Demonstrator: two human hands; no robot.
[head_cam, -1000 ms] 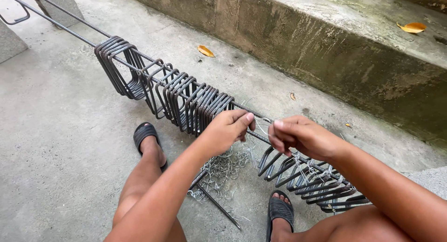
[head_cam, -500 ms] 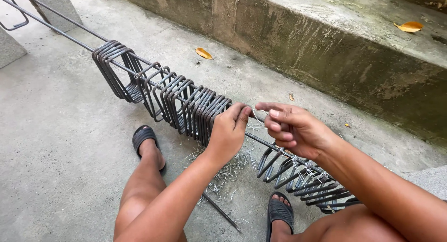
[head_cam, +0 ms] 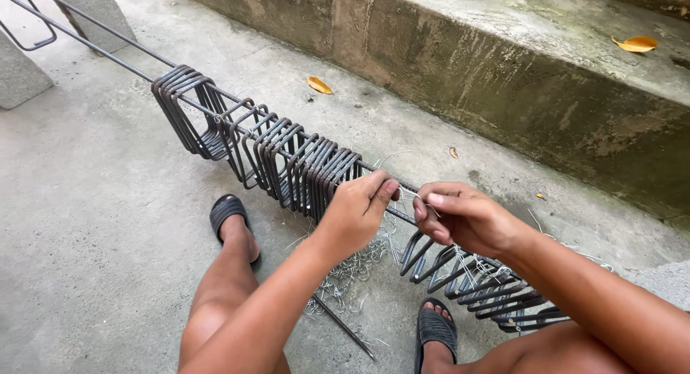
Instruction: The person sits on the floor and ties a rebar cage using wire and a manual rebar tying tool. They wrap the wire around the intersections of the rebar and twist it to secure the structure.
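Note:
A long steel bar [head_cam: 100, 47] runs from the upper left down toward me, and several bent steel stirrups [head_cam: 287, 162] hang from it in a bunch. My left hand [head_cam: 359, 208] pinches a thin tie wire [head_cam: 408, 194] at the bar, beside the last stirrup of the bunch. My right hand [head_cam: 463, 216] pinches the same wire from the other side, fingertips almost touching the left ones. Below my right hand, further stirrups [head_cam: 489, 288] lie spread out and tied along the bar.
A concrete step [head_cam: 517, 72] rises along the back with a dry leaf [head_cam: 636, 43] on it. Cut wire scraps [head_cam: 352, 273] and a thin rod [head_cam: 345, 327] lie on the concrete floor between my feet in black sandals [head_cam: 226, 212]. A concrete block [head_cam: 18, 72] stands at left.
Both hands have shifted slightly along the bar and drawn closer, fingertips now meeting on the wire. The view has tilted a little.

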